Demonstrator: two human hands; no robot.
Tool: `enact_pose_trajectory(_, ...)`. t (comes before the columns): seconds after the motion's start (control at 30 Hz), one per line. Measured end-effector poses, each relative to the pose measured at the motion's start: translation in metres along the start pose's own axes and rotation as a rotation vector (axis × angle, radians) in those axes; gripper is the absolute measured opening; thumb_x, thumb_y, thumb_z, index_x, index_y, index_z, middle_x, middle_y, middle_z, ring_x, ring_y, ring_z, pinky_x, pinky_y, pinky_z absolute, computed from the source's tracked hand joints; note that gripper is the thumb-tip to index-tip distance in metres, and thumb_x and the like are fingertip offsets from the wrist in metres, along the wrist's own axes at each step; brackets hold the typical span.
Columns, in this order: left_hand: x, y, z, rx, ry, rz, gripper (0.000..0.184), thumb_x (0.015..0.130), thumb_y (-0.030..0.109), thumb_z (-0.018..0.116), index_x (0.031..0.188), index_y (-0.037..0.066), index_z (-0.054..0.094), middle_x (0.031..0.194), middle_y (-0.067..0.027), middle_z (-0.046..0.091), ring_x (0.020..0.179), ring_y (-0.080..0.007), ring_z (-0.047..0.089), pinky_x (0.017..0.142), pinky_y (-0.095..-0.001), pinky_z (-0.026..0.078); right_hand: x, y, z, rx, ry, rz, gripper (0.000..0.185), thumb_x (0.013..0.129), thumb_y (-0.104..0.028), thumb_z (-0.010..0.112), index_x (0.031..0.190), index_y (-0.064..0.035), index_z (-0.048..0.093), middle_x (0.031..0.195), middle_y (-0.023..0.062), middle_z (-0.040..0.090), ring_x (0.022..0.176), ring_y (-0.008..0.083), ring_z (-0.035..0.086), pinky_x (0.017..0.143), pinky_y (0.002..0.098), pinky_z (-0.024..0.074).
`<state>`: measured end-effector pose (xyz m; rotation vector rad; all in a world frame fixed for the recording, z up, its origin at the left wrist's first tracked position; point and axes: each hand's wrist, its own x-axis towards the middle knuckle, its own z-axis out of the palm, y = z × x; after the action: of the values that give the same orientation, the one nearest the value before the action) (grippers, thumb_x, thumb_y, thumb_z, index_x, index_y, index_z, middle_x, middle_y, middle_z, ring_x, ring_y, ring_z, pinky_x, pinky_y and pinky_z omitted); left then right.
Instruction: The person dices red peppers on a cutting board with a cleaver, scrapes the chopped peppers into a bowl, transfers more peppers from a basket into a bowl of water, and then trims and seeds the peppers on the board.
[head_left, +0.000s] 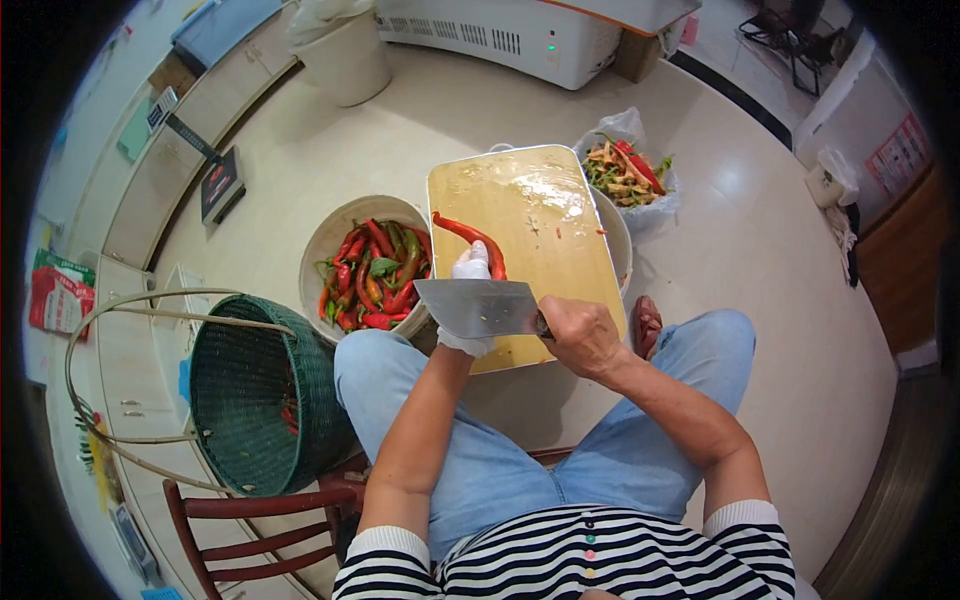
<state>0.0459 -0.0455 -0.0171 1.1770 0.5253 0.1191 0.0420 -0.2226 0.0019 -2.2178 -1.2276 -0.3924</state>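
A long red chili pepper [462,229] lies on the yellow cutting board [560,260], its thin end toward the upper left. My left hand [472,266], in a white glove, holds the pepper with thumb and fingers; the cleaver partly hides this hand. Wrapped round the cleaver's handle is my bare right hand [580,335]. The cleaver's broad blade [480,308] points left, above the gloved hand and just below the pepper's lower end. Small scraps and wet patches mark the board.
Left of the board stands a bucket of peppers [372,275]. A green basket [245,400] is farther left, by a wooden chair [260,525]. Behind the board's right corner is a bag of pepper scraps [627,170]. A scale [222,185] lies on the floor.
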Motion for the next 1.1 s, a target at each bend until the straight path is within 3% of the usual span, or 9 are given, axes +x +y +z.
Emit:
enact_pose_trajectory(0.4,0.007,-0.006,-0.006,0.068,0.035,0.066,0.033,0.098,0.033,0.04,0.074,0.013,0.049,0.06,0.0025,0.044,0.049,-0.0095,0.041,0.046,-0.0272,0.034,-0.001,-0.002,0.0,0.009,0.009,0.032,0.018,0.075,-0.01,0.062,0.074,-0.0043,0.045,0.057,0.0133,0.054,0.051,0.0295,0.058,0.046,0.0387,0.0456)
enact_pose_trajectory(0.6,-0.003,0.0,-0.008,-0.108,0.006,-0.007,0.033,0.097,0.035,0.042,0.074,0.012,0.051,0.062,0.0015,0.048,0.053,-0.0102,0.044,0.051,-0.0265,0.038,-0.008,0.012,0.004,-0.032,-0.029,0.102,0.02,0.075,-0.011,0.065,0.075,-0.0047,0.046,0.06,0.0135,0.055,0.055,0.0316,0.058,0.051,0.0399,0.0462)
enact_pose_trajectory(0.67,-0.001,-0.004,-0.017,-0.123,-0.153,-0.017,0.03,0.096,0.036,0.043,0.082,0.011,0.055,0.07,0.0008,0.053,0.06,-0.0113,0.048,0.055,-0.026,0.04,-0.008,0.015,0.002,-0.051,-0.038,0.106,0.02,0.074,-0.012,0.065,0.076,-0.0045,0.046,0.061,0.0137,0.056,0.056,0.0323,0.059,0.052,0.0405,0.0464)
enact_pose_trajectory(0.7,-0.006,-0.004,-0.014,-0.123,-0.154,-0.016,0.03,0.096,0.036,0.043,0.082,0.011,0.055,0.07,0.0008,0.053,0.06,-0.0113,0.048,0.055,-0.026,0.04,-0.007,0.016,0.0,-0.077,-0.047,0.117,0.016,0.076,-0.011,0.061,0.076,-0.0043,0.047,0.061,0.0137,0.057,0.056,0.0309,0.06,0.051,0.0404,0.0466)
enact_pose_trajectory(0.77,-0.016,-0.002,-0.006,-0.434,-0.007,-0.102,0.028,0.095,0.034,0.043,0.091,0.011,0.057,0.08,0.0002,0.057,0.072,-0.0123,0.053,0.06,-0.0263,0.043,-0.007,0.021,-0.001,-0.105,-0.048,0.133,0.012,0.077,-0.01,0.058,0.076,-0.0042,0.047,0.06,0.0136,0.058,0.056,0.0294,0.061,0.049,0.0402,0.0468)
enact_pose_trajectory(0.8,-0.011,-0.005,-0.013,-0.344,-0.045,-0.149,0.025,0.095,0.031,0.042,0.097,0.011,0.056,0.09,-0.0007,0.058,0.083,-0.0129,0.054,0.066,-0.0261,0.045,-0.008,0.027,0.0,-0.129,-0.058,0.149,0.012,0.077,-0.01,0.058,0.076,-0.0041,0.047,0.06,0.0138,0.058,0.056,0.0297,0.061,0.049,0.0402,0.0467)
enact_pose_trajectory(0.9,-0.014,-0.007,-0.018,-0.145,-0.132,-0.072,0.025,0.095,0.028,0.039,0.1,0.011,0.056,0.094,-0.0022,0.059,0.084,-0.0139,0.055,0.068,-0.0269,0.047,-0.01,0.03,0.001,-0.155,-0.077,0.166,0.012,0.077,-0.01,0.058,0.076,-0.0039,0.047,0.06,0.0141,0.058,0.056,0.0301,0.061,0.048,0.0403,0.0466)
enact_pose_trajectory(1.0,-0.018,-0.004,-0.021,-0.359,-0.152,-0.192,0.025,0.094,0.027,0.048,0.112,0.01,0.051,0.099,-0.0062,0.056,0.083,-0.0159,0.054,0.069,-0.0279,0.05,-0.008,0.027,0.0,-0.132,-0.087,0.148,0.012,0.076,-0.009,0.058,0.076,-0.0035,0.047,0.06,0.0143,0.058,0.056,0.0303,0.061,0.049,0.0402,0.047)
enact_pose_trajectory(1.1,-0.014,-0.014,-0.029,-0.295,-0.224,-0.217,0.023,0.093,0.025,0.048,0.109,0.008,0.051,0.095,-0.0063,0.055,0.082,-0.0162,0.054,0.067,-0.0297,0.05,-0.007,0.025,0.0,-0.096,-0.089,0.136,0.013,0.075,-0.01,0.058,0.077,-0.0031,0.047,0.06,0.0149,0.058,0.056,0.0311,0.062,0.049,0.0407,0.0474)
